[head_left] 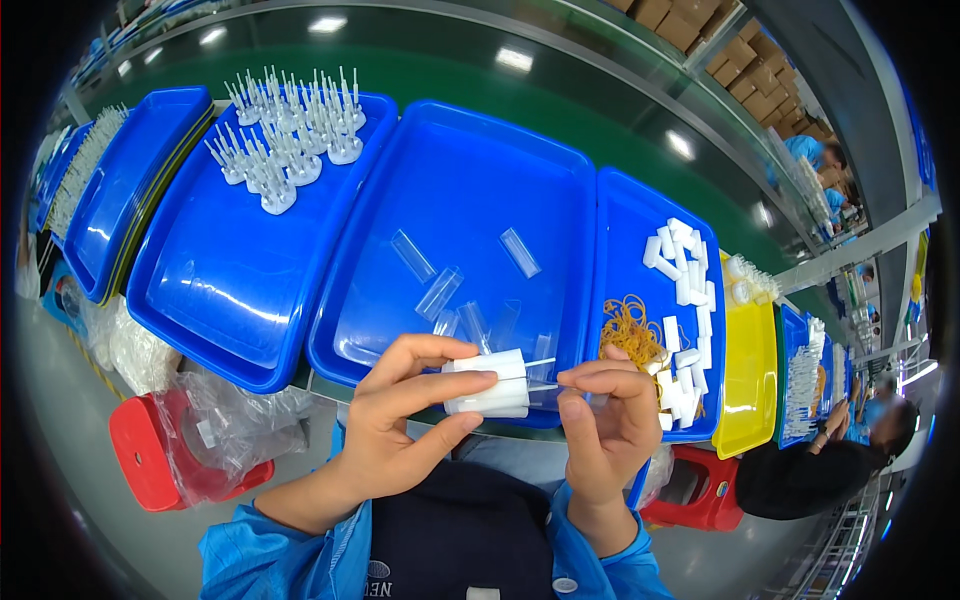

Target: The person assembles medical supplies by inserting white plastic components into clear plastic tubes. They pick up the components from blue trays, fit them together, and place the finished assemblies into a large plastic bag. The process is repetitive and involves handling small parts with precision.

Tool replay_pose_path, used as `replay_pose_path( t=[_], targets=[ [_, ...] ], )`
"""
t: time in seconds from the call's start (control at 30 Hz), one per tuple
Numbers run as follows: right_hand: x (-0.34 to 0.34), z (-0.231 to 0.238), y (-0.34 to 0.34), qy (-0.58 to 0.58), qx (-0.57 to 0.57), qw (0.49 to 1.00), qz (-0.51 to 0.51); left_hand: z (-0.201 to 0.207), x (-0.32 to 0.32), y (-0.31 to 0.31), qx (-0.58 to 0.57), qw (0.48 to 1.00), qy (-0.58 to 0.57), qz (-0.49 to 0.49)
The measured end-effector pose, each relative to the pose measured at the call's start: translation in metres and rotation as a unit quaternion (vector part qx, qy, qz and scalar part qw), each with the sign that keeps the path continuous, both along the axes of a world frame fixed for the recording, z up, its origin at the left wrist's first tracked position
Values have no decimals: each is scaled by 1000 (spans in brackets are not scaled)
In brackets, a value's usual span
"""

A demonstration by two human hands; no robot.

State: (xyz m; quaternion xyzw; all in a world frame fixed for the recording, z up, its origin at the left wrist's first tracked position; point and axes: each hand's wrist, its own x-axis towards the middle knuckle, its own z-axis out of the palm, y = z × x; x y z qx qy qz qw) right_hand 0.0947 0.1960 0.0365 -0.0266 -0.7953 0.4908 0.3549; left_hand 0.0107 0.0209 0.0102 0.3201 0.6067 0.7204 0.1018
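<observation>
2 blue sleeves (pixel 290 552), dark navy top (pixel 460 525).

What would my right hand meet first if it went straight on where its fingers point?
Your right hand points left, so probably the thin white stems sticking out of the white cylinders in your left hand. Its fingertips look very near the lower stem; depth is unclear.
</observation>
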Motion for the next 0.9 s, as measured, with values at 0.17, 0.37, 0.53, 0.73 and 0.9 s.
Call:
replay_pose_path(
  t=[0.17, 0.37, 0.53, 0.73, 0.9],
  targets=[
    [2, -5, 0, 15, -19, 1000, -6, 3, -5, -1, -34, 996, 79, 3],
    [-5, -5, 8, -23, -63, 996, 57, 0, -5, 0, -37, 994, 102, -9],
    [-8, -15, -8, -2, -121, 993, -2, -14, 4, 15, -22, 978, 174, 114],
    [-10, -10, -29, -83, 96, 987, -95, -16, 10, 24, -31, 920, 337, 200],
    [-10, -18, -37, -15, 144, 976, -161, -14, 10, 21, -60, 918, 338, 198]
  ],
)
